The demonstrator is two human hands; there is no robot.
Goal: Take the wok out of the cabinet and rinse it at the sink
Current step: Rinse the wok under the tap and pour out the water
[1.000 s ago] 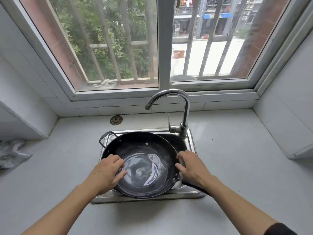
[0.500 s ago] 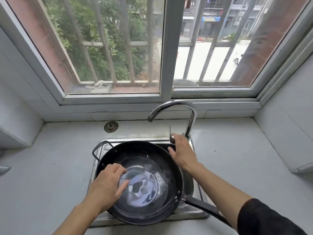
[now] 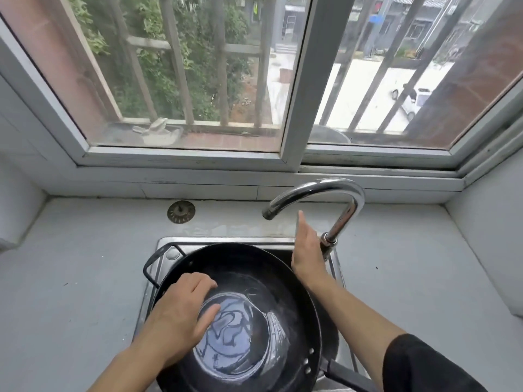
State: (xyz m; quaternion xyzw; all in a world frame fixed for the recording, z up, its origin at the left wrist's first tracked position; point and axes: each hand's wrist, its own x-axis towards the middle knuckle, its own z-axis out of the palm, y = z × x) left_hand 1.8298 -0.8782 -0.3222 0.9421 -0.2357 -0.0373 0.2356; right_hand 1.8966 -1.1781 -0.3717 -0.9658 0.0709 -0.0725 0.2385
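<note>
Two hands work over the sink (image 3: 167, 244) in the lower half of the head view. Your left hand (image 3: 181, 315), lower centre-left, rests inside the black wok (image 3: 283, 281), fingers bent against its inner wall and thumb reaching toward the shallow pool of water (image 3: 235, 340) at the bottom; whether it actually grips the rim you cannot tell. The wok sits over the steel sink, covering most of the basin, its loop handle (image 3: 154, 264) pointing to the upper left and its long straight handle (image 3: 348, 376) running off toward the lower right corner.

Your right hand (image 3: 307, 247), just right of centre, is held flat and upright, fingers straight together, at the base of the chrome tap (image 3: 334, 193); the lever itself is hidden behind the hand. The spout arcs to the left, its mouth above the far edge of the wok. No stream shows from it.

A round drain strainer (image 3: 181, 212) lies on the pale tabletop (image 3: 85, 278) at upper left of the sink, near the wall. The barred window (image 3: 295, 80) fills the top of the frame.
</note>
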